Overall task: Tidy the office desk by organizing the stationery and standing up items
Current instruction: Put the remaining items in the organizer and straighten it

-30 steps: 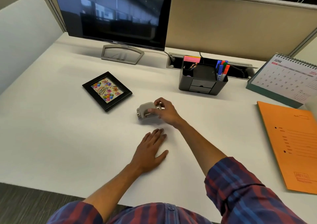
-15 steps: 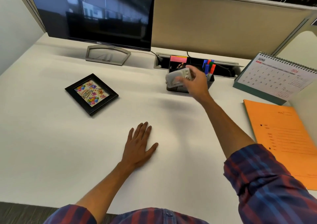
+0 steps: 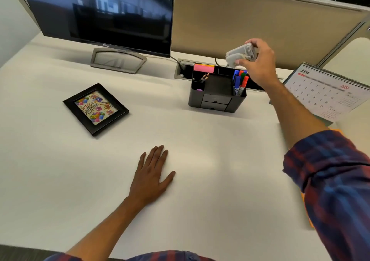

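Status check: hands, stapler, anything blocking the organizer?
Right hand grips grey stapler above organizer. Left hand flat on desk. Markers fill right slot; centre compartment looks free.

Monitor [image 3: 104, 16] reads "DELL"; calendar [image 3: 328, 92] "JUNE"; frame [image 3: 95, 108] "Happy Birthday".

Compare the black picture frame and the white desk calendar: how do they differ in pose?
The black picture frame lies flat, face up; the white desk calendar stands propped at a slant. The frame sits left of the organizer, the calendar right. Both rest on the desk, untouched.
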The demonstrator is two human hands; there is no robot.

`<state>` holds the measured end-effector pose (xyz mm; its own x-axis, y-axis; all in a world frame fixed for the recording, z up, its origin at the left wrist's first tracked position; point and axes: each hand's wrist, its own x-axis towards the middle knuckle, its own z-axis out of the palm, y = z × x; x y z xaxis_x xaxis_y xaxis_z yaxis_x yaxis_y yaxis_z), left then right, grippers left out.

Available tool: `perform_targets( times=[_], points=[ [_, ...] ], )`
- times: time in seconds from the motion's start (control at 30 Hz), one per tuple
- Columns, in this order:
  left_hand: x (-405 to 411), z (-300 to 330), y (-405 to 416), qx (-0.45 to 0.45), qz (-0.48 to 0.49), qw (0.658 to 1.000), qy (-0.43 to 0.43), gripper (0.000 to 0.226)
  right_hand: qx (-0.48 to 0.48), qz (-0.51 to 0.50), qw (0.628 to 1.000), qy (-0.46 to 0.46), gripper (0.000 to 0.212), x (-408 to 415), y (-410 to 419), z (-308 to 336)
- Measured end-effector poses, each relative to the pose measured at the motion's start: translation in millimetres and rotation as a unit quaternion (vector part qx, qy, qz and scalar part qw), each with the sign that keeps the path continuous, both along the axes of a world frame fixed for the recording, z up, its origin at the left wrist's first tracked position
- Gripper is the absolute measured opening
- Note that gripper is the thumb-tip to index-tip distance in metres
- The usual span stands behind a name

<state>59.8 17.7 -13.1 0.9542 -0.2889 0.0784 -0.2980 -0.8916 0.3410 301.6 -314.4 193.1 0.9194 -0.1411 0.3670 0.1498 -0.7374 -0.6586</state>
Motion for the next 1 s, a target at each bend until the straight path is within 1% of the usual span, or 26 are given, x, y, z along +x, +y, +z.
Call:
perform_targets(
  times=[0.07, 0.13, 0.2, 0.27, 0.47, 0.6, 0.8, 0.87, 1.0],
  points=[
    [0, 1, 0, 0.002, 0.003, 1.000, 0.003, 0.070, -0.036, 0.014, 0.999, 0.026, 0.055, 8, -3, 0],
    [0, 1, -1, 0.002, 0.004, 1.000, 0.006, 0.070, -0.097, 0.017, 0.994, 0.043, 0.055, 14, -4, -1],
    [0, 2, 0, 0.001, 0.005, 1.000, 0.009, 0.070, -0.173, 0.011, 0.983, 0.061, 0.052, 19, -4, -3],
    [1, 3, 0, 0.003, 0.005, 1.000, 0.011, 0.070, -0.218, 0.006, 0.972, 0.085, 0.050, 24, -3, -6],
    [0, 4, -1, 0.007, 0.006, 1.000, 0.014, 0.070, -0.272, 0.028, 0.954, 0.125, 0.049, 41, -3, -4],
    [0, 4, -1, 0.004, 0.005, 1.000, 0.016, 0.070, -0.315, 0.055, 0.935, 0.156, 0.050, 54, -3, 4],
    [0, 5, -1, 0.002, 0.006, 1.000, 0.016, 0.070, -0.347, 0.066, 0.917, 0.185, 0.045, 66, -4, 7],
    [0, 4, -1, 0.004, 0.007, 1.000, 0.015, 0.070, -0.344, 0.070, 0.915, 0.197, 0.045, 67, -5, 1],
    [0, 4, -2, -0.002, 0.008, 1.000, 0.012, 0.069, -0.311, 0.068, 0.926, 0.205, 0.047, 68, -9, -8]
  ],
)
